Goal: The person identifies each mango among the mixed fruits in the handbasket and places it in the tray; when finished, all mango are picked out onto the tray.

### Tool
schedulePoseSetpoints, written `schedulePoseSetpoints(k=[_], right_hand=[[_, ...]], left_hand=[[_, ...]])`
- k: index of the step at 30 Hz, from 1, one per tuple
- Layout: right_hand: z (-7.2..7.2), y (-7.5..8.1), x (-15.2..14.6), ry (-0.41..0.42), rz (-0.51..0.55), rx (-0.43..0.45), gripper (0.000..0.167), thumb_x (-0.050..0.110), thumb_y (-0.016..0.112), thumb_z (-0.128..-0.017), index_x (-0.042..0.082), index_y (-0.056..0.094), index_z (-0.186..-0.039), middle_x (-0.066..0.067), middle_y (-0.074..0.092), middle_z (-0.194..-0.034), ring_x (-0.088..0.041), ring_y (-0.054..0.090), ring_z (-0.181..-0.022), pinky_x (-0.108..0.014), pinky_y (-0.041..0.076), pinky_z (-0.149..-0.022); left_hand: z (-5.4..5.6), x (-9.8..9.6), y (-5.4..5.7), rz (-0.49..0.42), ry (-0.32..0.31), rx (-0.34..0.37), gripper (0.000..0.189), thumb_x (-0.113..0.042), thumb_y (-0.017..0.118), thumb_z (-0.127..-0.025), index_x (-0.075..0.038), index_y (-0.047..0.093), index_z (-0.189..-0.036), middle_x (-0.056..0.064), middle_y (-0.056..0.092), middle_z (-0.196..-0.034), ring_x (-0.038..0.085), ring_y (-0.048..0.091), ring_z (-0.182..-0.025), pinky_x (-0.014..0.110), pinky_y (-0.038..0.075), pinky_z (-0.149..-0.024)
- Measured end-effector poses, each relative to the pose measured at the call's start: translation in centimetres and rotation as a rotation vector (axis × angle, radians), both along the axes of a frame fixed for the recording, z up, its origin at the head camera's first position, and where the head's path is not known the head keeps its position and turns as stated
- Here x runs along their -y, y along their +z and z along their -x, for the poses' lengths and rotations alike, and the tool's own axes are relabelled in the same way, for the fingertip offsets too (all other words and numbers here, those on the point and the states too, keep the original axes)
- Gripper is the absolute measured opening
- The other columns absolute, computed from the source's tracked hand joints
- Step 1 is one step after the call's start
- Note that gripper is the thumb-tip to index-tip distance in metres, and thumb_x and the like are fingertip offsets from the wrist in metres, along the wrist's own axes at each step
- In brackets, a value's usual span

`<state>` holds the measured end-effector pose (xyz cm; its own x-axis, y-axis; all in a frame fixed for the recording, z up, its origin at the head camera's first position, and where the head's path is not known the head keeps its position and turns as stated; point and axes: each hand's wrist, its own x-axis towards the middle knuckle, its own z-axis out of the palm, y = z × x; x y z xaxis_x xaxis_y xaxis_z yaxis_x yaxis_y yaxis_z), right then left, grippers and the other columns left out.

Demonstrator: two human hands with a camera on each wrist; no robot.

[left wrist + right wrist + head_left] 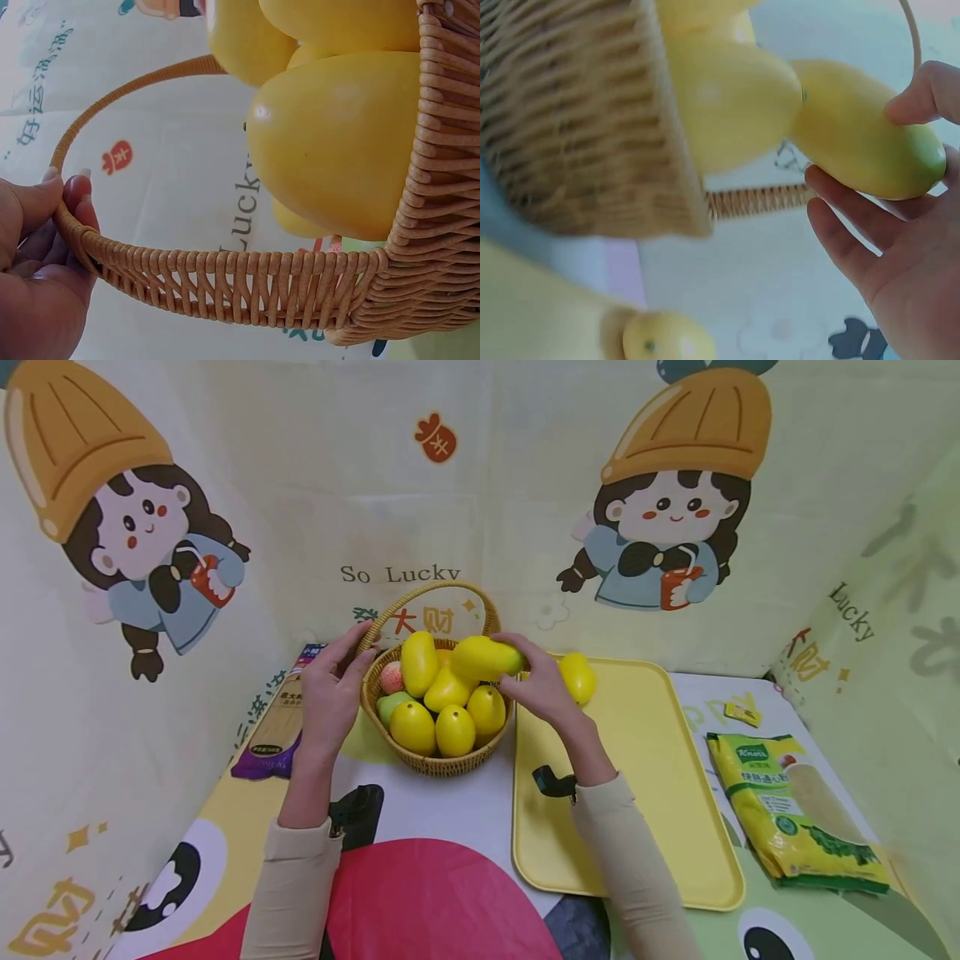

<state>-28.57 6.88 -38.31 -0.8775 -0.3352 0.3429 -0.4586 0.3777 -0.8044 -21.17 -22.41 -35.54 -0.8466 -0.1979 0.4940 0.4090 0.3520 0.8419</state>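
Note:
A wicker basket with an arched handle holds several yellow fruits, a green one and a reddish one. On the handle's left side, my left hand pinches the rim of the arch between thumb and fingers, clearest in the left wrist view at the handle. My right hand grips a yellow mango with a greenish end, over the basket's right side. In the right wrist view the mango lies against another yellow fruit in the basket.
A yellow tray lies right of the basket, with one yellow fruit at its back left corner. Farther right are a Knorr bag and a small yellow packet. A noodle pack lies left.

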Motion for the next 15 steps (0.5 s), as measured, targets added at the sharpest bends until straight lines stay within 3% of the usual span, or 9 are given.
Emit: schedulePoseSetpoints(k=[4, 10, 15], right_hand=[[-0.1, -0.7, -1.9, -0.035, 0.012, 0.013, 0.056, 0.015, 0.063, -0.083, 0.024, 0.053, -0.138, -0.006, 0.059, -0.133, -0.026, 0.056, -0.104, -0.049, 0.051, -0.093], [0.1, -2.0, -4.3, -0.075, 0.06, 0.056, 0.055, 0.008, 0.064, -0.082, 0.021, 0.052, -0.135, -0.01, 0.056, -0.13, -0.028, 0.054, -0.101, -0.042, 0.05, -0.087], [0.4, -2.8, -6.4, -0.037, 0.123, 0.099, 0.055, 0.004, 0.06, -0.083, 0.017, 0.051, -0.136, -0.012, 0.051, -0.131, -0.029, 0.052, -0.099, -0.031, 0.047, -0.077]], left_hand=[[0.1, -0.1, -0.1, -0.021, -0.007, -0.003, 0.039, -0.021, 0.059, -0.099, -0.032, 0.06, -0.137, 0.005, 0.069, -0.128, 0.011, 0.061, -0.119, 0.013, 0.05, -0.098], [0.2, -0.2, -0.2, -0.034, -0.013, -0.016, 0.038, -0.021, 0.059, -0.099, -0.03, 0.06, -0.137, 0.007, 0.069, -0.127, 0.011, 0.062, -0.12, 0.014, 0.05, -0.099], [0.1, -0.2, -0.2, -0.029, -0.012, -0.011, 0.039, -0.02, 0.059, -0.1, -0.03, 0.059, -0.138, 0.006, 0.069, -0.128, 0.012, 0.062, -0.121, 0.014, 0.05, -0.1]])
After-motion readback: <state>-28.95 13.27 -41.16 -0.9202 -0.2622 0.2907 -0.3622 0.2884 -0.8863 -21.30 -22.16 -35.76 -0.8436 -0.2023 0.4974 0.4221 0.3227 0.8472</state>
